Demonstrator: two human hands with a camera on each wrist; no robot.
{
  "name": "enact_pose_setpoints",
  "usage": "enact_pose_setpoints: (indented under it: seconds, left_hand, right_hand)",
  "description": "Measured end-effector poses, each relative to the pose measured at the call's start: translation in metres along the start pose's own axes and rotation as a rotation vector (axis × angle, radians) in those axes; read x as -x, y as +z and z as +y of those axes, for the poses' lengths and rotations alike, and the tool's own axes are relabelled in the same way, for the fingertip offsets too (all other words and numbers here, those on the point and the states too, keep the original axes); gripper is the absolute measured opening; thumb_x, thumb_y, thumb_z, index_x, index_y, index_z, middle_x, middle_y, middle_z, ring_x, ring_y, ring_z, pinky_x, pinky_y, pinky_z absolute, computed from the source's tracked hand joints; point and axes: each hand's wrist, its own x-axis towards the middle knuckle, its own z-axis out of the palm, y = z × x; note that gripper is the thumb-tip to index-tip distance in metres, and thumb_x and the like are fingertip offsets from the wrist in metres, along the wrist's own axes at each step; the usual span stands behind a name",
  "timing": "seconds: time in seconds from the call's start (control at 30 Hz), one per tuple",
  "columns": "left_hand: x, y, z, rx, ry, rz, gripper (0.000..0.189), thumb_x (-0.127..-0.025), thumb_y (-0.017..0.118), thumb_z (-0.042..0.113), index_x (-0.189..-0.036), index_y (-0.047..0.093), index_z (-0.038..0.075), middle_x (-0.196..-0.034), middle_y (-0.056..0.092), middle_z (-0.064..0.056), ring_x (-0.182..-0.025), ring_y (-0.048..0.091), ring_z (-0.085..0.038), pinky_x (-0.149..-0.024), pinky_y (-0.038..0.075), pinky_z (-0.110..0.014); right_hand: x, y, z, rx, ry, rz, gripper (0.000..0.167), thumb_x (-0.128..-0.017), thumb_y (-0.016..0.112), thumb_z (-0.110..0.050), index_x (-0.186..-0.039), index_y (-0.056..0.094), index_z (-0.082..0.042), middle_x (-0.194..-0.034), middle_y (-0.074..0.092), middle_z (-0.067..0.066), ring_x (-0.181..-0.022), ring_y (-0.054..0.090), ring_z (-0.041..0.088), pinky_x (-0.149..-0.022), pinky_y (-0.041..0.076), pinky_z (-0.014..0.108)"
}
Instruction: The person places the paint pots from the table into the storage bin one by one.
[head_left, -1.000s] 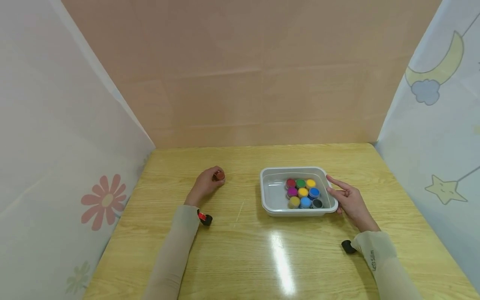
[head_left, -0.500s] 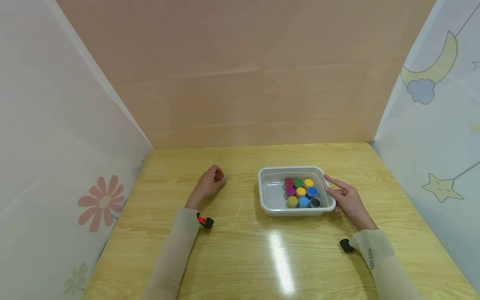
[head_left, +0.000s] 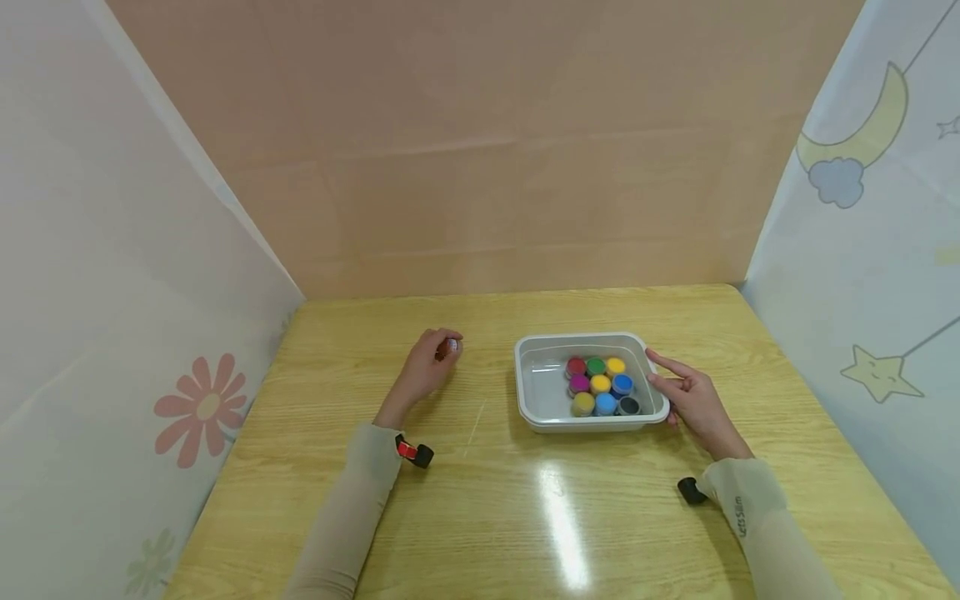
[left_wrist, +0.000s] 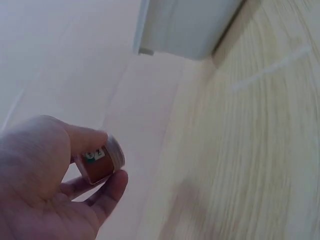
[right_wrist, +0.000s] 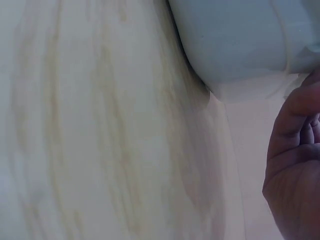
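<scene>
My left hand (head_left: 426,367) pinches a small paint pot (left_wrist: 99,164) between thumb and fingertips. The pot is clear-walled with brown paint inside and a small label on its side; in the left wrist view it is tilted. A white plastic tray (head_left: 547,400) sits on the table to the right of that hand. Several paint pots (head_left: 600,384) with red, green, yellow, purple, blue and black colours are grouped in rows in the tray's right part. My right hand (head_left: 697,407) holds the tray's right end by the rim, fingers partly hidden behind its wall.
The wooden table (head_left: 480,517) ends at a plain tan panel (head_left: 517,208) at the back. Pale printed panels stand at the left and right sides. A dark strap-on camera (head_left: 416,452) sits on the left wrist, another device (head_left: 692,490) on the right.
The left hand has moved slightly to the right and turned the brown paint pot, so its label side now faces the head view. The right hand stays on the tray.
</scene>
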Motion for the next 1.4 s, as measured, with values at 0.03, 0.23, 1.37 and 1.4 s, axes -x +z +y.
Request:
enact_pose_setpoints:
  seconds: [0.03,0.23,1.37,1.4]
  left_hand:
    - [0.000,0.000,0.002,0.021,0.001,-0.005,0.032,-0.106,0.060,0.019,-0.135,0.062,0.005,-0.119,0.059,-0.016,-0.099,0.057,-0.026,-0.086,0.052,-0.039]
    - [0.005,-0.001,0.007,0.154,0.003,-0.047,0.033,-0.103,0.066,0.022,-0.132,0.063,0.008,-0.122,0.060,-0.009,-0.107,0.061,-0.025,-0.094,0.054,-0.041]
    - [0.003,0.017,0.044,0.237,0.175,-0.040,0.023,-0.093,0.079,0.018,-0.113,0.069,0.018,-0.111,0.073,0.003,-0.100,0.065,-0.017,-0.095,0.056,-0.045]
    - [0.002,0.018,0.046,0.234,0.184,-0.041,0.022,-0.093,0.079,0.019,-0.113,0.070,0.018,-0.110,0.073,0.004,-0.100,0.065,-0.017,-0.094,0.056,-0.046]
  right_hand:
    - [0.000,0.000,0.000,0.003,0.002,-0.002,0.060,-0.105,0.063,-0.029,-0.159,0.042,-0.017,-0.074,0.076,-0.002,-0.042,0.050,0.006,-0.041,0.047,0.023]
    - [0.000,0.001,0.001,-0.010,0.028,-0.014,0.061,-0.104,0.063,-0.029,-0.160,0.040,-0.016,-0.072,0.075,0.000,-0.043,0.050,0.006,-0.042,0.047,0.023]
    - [0.000,0.001,0.003,-0.091,-0.020,-0.013,0.057,-0.105,0.063,-0.024,-0.158,0.044,-0.016,-0.080,0.079,0.001,-0.040,0.049,0.005,-0.039,0.045,0.023]
    - [0.000,0.001,0.003,-0.087,-0.020,-0.012,0.057,-0.105,0.063,-0.024,-0.158,0.044,-0.016,-0.080,0.079,0.001,-0.040,0.049,0.005,-0.039,0.045,0.023]
